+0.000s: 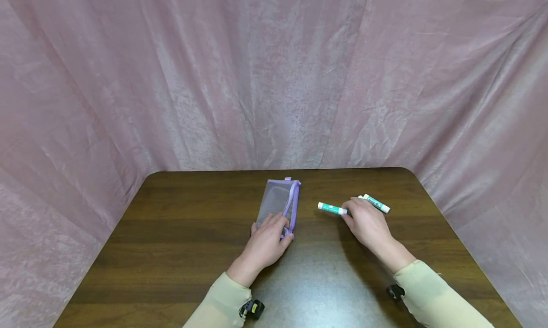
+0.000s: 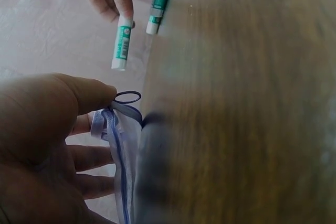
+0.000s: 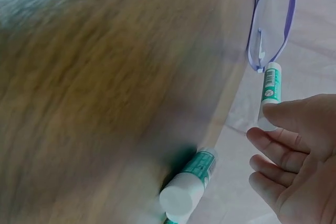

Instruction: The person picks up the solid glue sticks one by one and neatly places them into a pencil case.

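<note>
A purple mesh zip pouch [image 1: 278, 202] lies on the dark wooden table [image 1: 180, 233]. My left hand [image 1: 278, 226] rests on its near end, and in the left wrist view the thumb [image 2: 79, 98] and fingers pinch the pouch [image 2: 123, 150] beside the zip's ring pull [image 2: 127, 97]. Right of the pouch, my right hand [image 1: 348, 209] pinches one end of a green-and-white glue stick [image 1: 330, 207], seen between thumb and fingers in the right wrist view [image 3: 270, 85]. Another glue stick [image 1: 377, 203] lies just behind that hand, close up as a stick [image 3: 190, 182] on the table.
A pink cloth backdrop [image 1: 274, 81] hangs around the table's far and side edges. The table's far corners are rounded. Bare wood lies to the left of the pouch and along the near edge between my sleeves.
</note>
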Available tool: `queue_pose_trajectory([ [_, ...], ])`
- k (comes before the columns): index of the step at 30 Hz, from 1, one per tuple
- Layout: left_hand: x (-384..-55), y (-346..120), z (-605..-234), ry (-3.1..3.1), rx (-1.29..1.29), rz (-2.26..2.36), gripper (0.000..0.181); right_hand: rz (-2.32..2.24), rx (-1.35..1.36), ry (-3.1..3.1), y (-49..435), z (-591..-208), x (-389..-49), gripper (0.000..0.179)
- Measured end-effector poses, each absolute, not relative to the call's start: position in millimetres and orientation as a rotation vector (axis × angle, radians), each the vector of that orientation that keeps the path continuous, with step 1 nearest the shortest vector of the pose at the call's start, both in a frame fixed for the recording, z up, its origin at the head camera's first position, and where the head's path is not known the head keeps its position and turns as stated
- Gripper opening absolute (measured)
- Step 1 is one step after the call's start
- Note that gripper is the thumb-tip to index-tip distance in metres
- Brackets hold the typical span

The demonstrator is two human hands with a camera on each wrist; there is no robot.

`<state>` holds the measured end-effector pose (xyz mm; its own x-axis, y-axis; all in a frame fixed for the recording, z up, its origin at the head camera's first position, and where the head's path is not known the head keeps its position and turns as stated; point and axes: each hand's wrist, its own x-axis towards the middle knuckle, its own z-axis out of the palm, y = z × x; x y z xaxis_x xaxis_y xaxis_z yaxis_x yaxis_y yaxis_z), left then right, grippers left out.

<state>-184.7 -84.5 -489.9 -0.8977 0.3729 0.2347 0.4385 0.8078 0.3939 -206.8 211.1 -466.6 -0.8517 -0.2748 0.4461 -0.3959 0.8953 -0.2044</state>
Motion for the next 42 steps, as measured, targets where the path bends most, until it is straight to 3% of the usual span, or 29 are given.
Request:
queue_pose_trajectory([
  [42,-184.2,-84.6,-492.2,-2.861,-0.619,-0.701,0.019,0.483,0.467,-2.827,165.8,-472.5,-224.7,0.01],
])
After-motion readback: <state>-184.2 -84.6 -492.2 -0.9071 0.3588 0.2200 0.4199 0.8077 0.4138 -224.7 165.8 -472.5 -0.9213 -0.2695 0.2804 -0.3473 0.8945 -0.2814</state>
